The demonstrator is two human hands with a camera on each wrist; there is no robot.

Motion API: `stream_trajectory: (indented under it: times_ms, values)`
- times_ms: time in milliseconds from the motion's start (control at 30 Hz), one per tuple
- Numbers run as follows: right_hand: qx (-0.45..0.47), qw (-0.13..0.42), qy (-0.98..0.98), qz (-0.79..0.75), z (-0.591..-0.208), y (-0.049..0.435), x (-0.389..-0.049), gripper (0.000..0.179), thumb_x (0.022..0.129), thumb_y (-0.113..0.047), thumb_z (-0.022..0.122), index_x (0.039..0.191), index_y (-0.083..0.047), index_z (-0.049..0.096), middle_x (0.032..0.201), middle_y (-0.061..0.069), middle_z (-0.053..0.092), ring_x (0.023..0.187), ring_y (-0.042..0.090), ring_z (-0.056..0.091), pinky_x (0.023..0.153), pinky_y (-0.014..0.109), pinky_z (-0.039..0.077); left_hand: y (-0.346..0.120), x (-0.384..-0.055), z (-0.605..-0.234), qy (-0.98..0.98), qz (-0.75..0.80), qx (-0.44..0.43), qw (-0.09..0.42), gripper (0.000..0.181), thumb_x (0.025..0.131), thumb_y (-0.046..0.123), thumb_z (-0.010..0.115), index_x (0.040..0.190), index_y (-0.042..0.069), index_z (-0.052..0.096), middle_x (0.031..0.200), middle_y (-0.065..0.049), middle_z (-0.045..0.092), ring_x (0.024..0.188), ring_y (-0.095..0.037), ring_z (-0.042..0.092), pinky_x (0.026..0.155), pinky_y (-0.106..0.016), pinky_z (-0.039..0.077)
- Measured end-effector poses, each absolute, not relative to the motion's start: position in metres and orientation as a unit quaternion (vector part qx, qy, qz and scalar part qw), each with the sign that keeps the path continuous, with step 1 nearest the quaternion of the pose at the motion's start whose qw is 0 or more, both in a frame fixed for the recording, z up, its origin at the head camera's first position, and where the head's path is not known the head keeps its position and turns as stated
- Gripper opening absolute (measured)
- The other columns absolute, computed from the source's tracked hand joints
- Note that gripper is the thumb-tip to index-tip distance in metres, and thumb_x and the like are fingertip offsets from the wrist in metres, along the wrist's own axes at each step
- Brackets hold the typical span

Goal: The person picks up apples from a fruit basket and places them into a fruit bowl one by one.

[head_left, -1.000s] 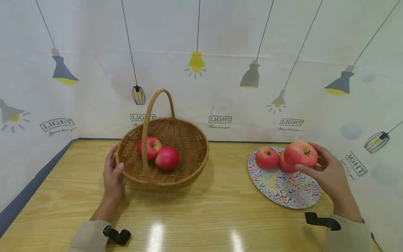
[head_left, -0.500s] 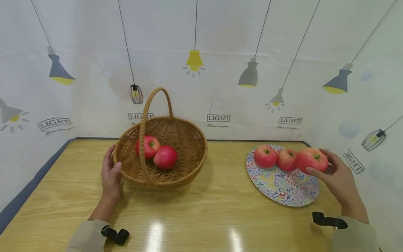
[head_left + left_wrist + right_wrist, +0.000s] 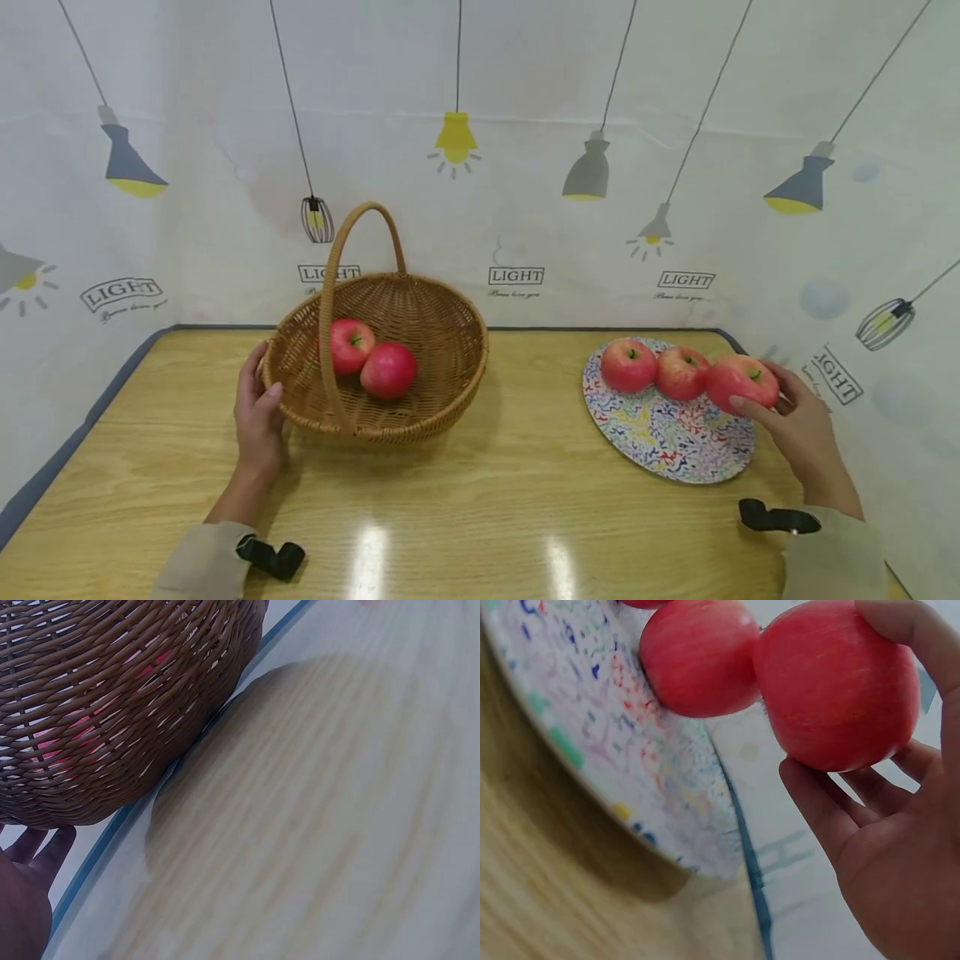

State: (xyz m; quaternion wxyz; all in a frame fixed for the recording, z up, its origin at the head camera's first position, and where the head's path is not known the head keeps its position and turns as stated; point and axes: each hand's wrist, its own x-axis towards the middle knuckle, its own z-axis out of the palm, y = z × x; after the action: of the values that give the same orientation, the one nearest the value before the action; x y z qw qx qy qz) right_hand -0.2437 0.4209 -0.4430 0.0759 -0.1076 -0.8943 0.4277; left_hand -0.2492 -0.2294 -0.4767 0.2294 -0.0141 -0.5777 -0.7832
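My right hand (image 3: 806,429) grips a red apple (image 3: 742,383) between thumb and fingers at the right edge of a round, multicoloured patterned plate (image 3: 675,450). Two more apples stand on that plate, one at its upper left (image 3: 628,365) and another (image 3: 682,373) right beside the held one. In the right wrist view the fingers are under the held apple (image 3: 836,686) and the thumb is over it. My left hand (image 3: 258,421) holds the left side of a wicker basket (image 3: 442,392), thumb at its rim and fingers on the outside. Two red apples (image 3: 389,370) lie inside, partly behind the handle.
The basket's tall arched handle (image 3: 327,333) rises above its rim. Both stand on a light wooden table (image 3: 465,517). A white wall sheet (image 3: 525,200) printed with lamps closes off the back and sides.
My right hand has lowered the apple and shifted it slightly right, uncovering the middle apple on the plate. My left hand stays at the basket. The head view has shifted slightly.
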Motion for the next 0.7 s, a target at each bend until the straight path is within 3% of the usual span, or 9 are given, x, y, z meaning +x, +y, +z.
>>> stream_trajectory:
  times_ms: [167,233,300,400,467,567,633,700]
  values:
    - [-0.123,0.076,-0.888,0.437,-0.455,0.428,-0.244,0.089,0.097,-0.045,0.063,0.163,-0.012,0.013,0.167,0.024,0.017,0.150,0.050,0.023,0.114,0.064,0.032,-0.229,-0.249,-0.477,-0.571,-0.787,-0.019,0.233,0.058,0.094,0.015,0.048,0.152,0.017,0.041,0.155,-0.005,0.042,0.137,-0.022,0.044,0.094,-0.016,0.052]
    - [-0.122,0.078,-0.890,0.432,-0.459,0.430,-0.244,0.089,0.096,-0.044,0.064,0.163,-0.011,0.015,0.166,0.025,0.020,0.149,0.050,0.025,0.118,0.053,0.035,-0.229,-0.249,-0.477,-0.569,-0.788,-0.018,0.233,0.058,0.094,0.015,0.048,0.152,0.017,0.042,0.155,-0.006,0.041,0.137,-0.023,0.044,0.094,-0.016,0.052]
    - [-0.117,0.081,-0.894,0.425,-0.462,0.433,-0.244,0.089,0.096,-0.043,0.065,0.163,-0.010,0.016,0.165,0.026,0.022,0.148,0.050,0.028,0.116,0.031,0.041,-0.230,-0.249,-0.477,-0.570,-0.788,-0.017,0.232,0.058,0.094,0.015,0.048,0.152,0.017,0.041,0.156,-0.006,0.041,0.138,-0.023,0.044,0.094,-0.016,0.052]
    - [-0.106,0.081,-0.897,0.421,-0.467,0.435,-0.244,0.087,0.096,-0.042,0.065,0.162,-0.010,0.017,0.164,0.026,0.024,0.148,0.048,0.030,0.098,0.004,0.040,-0.230,-0.249,-0.477,-0.568,-0.789,-0.019,0.233,0.058,0.094,0.015,0.048,0.152,0.017,0.041,0.155,-0.005,0.041,0.139,-0.023,0.044,0.094,-0.016,0.052]
    - [-0.103,0.077,-0.898,0.421,-0.469,0.436,-0.244,0.087,0.097,-0.042,0.065,0.162,-0.010,0.017,0.164,0.026,0.024,0.149,0.047,0.030,0.093,-0.001,0.038,-0.230,-0.249,-0.477,-0.567,-0.790,-0.021,0.234,0.058,0.094,0.014,0.047,0.152,0.016,0.041,0.154,-0.005,0.042,0.138,-0.022,0.044,0.094,-0.016,0.051]
    - [-0.103,0.069,-0.900,0.417,-0.470,0.436,-0.243,0.088,0.096,-0.042,0.065,0.162,-0.008,0.018,0.164,0.027,0.024,0.149,0.048,0.028,0.106,0.009,0.039,-0.229,-0.249,-0.477,-0.564,-0.791,-0.020,0.235,0.058,0.094,0.013,0.047,0.152,0.016,0.041,0.154,-0.004,0.043,0.137,-0.021,0.044,0.095,-0.016,0.051]
    - [-0.102,0.062,-0.905,0.408,-0.469,0.435,-0.243,0.089,0.096,-0.043,0.065,0.161,-0.005,0.018,0.163,0.028,0.025,0.147,0.051,0.030,0.116,0.029,0.040,-0.229,-0.249,-0.476,-0.567,-0.790,-0.018,0.232,0.058,0.094,0.014,0.047,0.152,0.017,0.041,0.154,-0.004,0.042,0.138,-0.022,0.044,0.095,-0.016,0.051]
    - [-0.101,0.055,-0.911,0.396,-0.468,0.435,-0.243,0.089,0.096,-0.043,0.065,0.160,-0.002,0.018,0.162,0.031,0.026,0.144,0.054,0.033,0.115,0.049,0.040,-0.230,-0.249,-0.476,-0.570,-0.789,-0.015,0.229,0.058,0.095,0.015,0.047,0.152,0.017,0.041,0.155,-0.005,0.041,0.139,-0.023,0.043,0.095,-0.016,0.051]
